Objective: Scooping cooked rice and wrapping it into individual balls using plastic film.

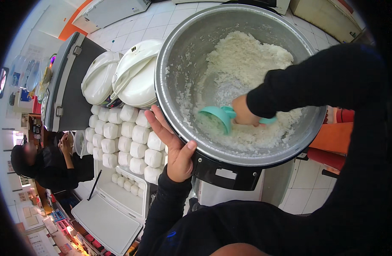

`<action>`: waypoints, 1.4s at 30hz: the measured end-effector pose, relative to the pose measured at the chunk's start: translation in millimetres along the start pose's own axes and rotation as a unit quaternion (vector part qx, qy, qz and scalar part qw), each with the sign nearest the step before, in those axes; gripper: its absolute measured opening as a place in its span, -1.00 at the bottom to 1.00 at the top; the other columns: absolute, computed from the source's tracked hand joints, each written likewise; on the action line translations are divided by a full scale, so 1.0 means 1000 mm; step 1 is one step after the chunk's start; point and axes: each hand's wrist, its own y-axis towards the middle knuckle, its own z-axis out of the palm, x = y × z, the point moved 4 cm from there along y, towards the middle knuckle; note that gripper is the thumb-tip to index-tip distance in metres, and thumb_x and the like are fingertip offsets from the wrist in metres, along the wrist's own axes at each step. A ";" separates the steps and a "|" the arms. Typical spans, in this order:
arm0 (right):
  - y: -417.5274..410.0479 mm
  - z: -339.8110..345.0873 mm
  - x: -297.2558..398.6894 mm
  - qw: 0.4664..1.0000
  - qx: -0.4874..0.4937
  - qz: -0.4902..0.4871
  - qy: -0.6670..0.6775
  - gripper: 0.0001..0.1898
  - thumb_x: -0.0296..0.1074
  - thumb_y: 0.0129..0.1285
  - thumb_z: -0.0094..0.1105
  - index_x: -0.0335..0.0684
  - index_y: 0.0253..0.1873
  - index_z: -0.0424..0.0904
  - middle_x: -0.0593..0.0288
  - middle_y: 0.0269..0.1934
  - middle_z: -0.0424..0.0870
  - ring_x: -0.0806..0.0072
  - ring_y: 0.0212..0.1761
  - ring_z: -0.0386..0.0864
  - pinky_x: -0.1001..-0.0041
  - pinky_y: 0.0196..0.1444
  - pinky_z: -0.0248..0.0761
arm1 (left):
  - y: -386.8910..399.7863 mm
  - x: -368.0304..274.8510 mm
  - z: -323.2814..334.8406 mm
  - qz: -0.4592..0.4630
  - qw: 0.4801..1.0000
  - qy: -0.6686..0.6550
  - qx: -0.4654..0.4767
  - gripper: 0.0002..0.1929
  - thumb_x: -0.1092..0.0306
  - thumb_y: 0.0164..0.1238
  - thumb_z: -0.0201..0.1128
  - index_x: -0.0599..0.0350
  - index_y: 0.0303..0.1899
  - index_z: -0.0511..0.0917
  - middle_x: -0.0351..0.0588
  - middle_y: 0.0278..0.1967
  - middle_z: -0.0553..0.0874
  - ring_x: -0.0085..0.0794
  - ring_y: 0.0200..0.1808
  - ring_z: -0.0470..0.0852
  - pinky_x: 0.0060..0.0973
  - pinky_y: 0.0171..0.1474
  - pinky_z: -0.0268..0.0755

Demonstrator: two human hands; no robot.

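A large round metal rice pot (180,41) stands before me, its inner wall dotted with stuck grains. Cooked white rice (250,54) is heaped on the pot's far side, and a thinner layer covers part of the bottom. My right hand (245,110) reaches down inside, closed around the handle of a turquoise plastic scoop (229,123). Some rice shows in the scoop's bowl. With fingers spread and thumb on the rim, my left hand (176,147) steadies the pot's left side near its black bracket (226,172).
Left of the pot, several white wrapped bundles (109,145) stand in rows beside two white lidded containers (138,76). A grey cooler box (68,83) is behind them. An open white cooler (119,201) holds more bundles. Another person (52,160) stands at the far left, hands by a bowl.
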 end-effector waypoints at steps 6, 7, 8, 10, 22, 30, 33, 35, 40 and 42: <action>-0.087 -0.006 -0.009 0.944 -0.009 0.061 0.323 -0.56 -0.10 0.37 -0.13 -0.40 -0.37 0.51 0.13 -0.67 0.52 0.42 -0.69 0.54 0.42 -0.60 0.48 | 0.000 0.005 -0.003 0.012 1.000 -0.017 0.015 0.05 0.44 0.13 0.13 -0.18 0.37 -0.62 -0.12 0.44 -0.51 -0.31 0.48 -0.33 -0.29 0.42 -0.35; -0.088 -0.007 -0.015 0.946 0.000 0.081 0.313 -0.56 -0.10 0.37 -0.13 -0.40 -0.37 0.51 0.13 -0.67 0.52 0.42 -0.69 0.54 0.42 -0.60 0.48 | 0.000 0.006 -0.004 0.017 1.000 -0.004 0.015 0.06 0.43 0.13 0.14 -0.16 0.36 -0.63 -0.12 0.44 -0.52 -0.31 0.48 -0.34 -0.29 0.42 -0.36; -0.087 -0.011 -0.022 0.931 -0.026 0.071 0.358 -0.57 -0.11 0.38 -0.14 -0.40 -0.37 0.50 0.14 -0.68 0.50 0.44 -0.70 0.53 0.42 -0.61 0.47 | 0.000 0.007 -0.004 0.022 1.000 0.010 0.018 0.06 0.41 0.13 0.15 -0.14 0.36 -0.63 -0.11 0.43 -0.53 -0.31 0.47 -0.35 -0.28 0.42 -0.36; -0.072 -0.021 -0.045 0.913 -0.109 0.088 0.384 -0.58 -0.12 0.38 -0.14 -0.41 -0.36 0.49 0.14 -0.68 0.50 0.44 -0.71 0.52 0.41 -0.64 0.46 | 0.001 0.008 -0.003 0.036 0.998 -0.036 0.024 0.08 0.37 0.12 0.18 -0.13 0.35 -0.65 -0.10 0.43 -0.54 -0.31 0.47 -0.37 -0.27 0.42 -0.38; 0.022 -0.012 -0.024 0.832 -0.132 0.089 0.532 -0.66 -0.20 0.35 -0.11 -0.46 -0.19 0.44 0.07 -0.45 0.53 0.35 -0.59 0.55 0.33 -0.61 0.48 | 0.003 0.001 -0.003 -0.010 0.998 -0.056 0.038 0.13 0.47 0.06 0.24 -0.01 0.36 -0.62 -0.03 0.45 -0.38 -0.30 0.46 -0.24 -0.33 0.42 -0.29; -0.093 -0.022 0.021 0.890 -0.180 0.097 0.407 -0.69 -0.21 0.38 -0.12 -0.41 -0.25 0.40 0.20 -0.63 0.43 0.48 -0.71 0.45 0.43 -0.66 0.43 | 0.004 0.000 0.003 0.008 0.992 -0.121 0.044 0.18 0.26 0.04 0.34 -0.06 0.37 -0.60 -0.06 0.45 -0.36 -0.30 0.46 -0.20 -0.32 0.43 -0.26; -0.117 -0.022 0.009 0.917 -0.187 0.064 0.346 -0.67 -0.18 0.36 -0.10 -0.40 -0.28 0.44 0.20 -0.64 0.47 0.48 -0.73 0.46 0.46 -0.66 0.43 | 0.004 0.001 0.002 0.019 0.984 -0.172 0.039 0.22 0.03 -0.01 0.37 -0.08 0.37 -0.58 -0.07 0.45 -0.41 -0.28 0.47 -0.26 -0.28 0.43 -0.27; -0.117 -0.029 -0.008 0.937 -0.162 0.028 0.307 -0.64 -0.15 0.35 -0.09 -0.40 -0.29 0.49 0.17 -0.66 0.51 0.47 -0.74 0.50 0.47 -0.67 0.43 | 0.002 0.005 0.002 0.029 0.982 -0.183 0.026 0.23 -0.05 -0.02 0.35 -0.07 0.37 -0.58 -0.05 0.44 -0.43 -0.26 0.47 -0.32 -0.25 0.43 -0.34; -0.051 -0.069 -0.041 0.959 -0.226 0.153 -0.080 -0.74 -0.33 0.33 -0.13 -0.41 -0.27 0.49 -0.10 -0.55 0.59 0.11 -0.53 0.60 0.29 -0.45 0.50 | -0.009 0.014 -0.008 0.053 0.986 -0.159 0.000 0.23 -0.23 -0.06 0.30 -0.04 0.39 -0.53 0.01 0.44 -0.44 -0.21 0.46 -0.48 -0.19 0.40 -0.61; -0.033 -0.064 -0.022 0.879 -0.465 0.042 0.098 -0.82 -0.48 0.13 0.01 -0.46 -0.21 0.50 -0.17 -0.48 0.60 0.00 -0.40 0.60 0.23 -0.36 0.48 | -0.014 0.016 -0.017 0.068 0.992 -0.098 -0.032 0.14 -0.18 -0.05 0.25 -0.07 0.41 -0.41 0.03 0.45 -0.31 -0.16 0.48 -0.34 -0.16 0.42 -0.50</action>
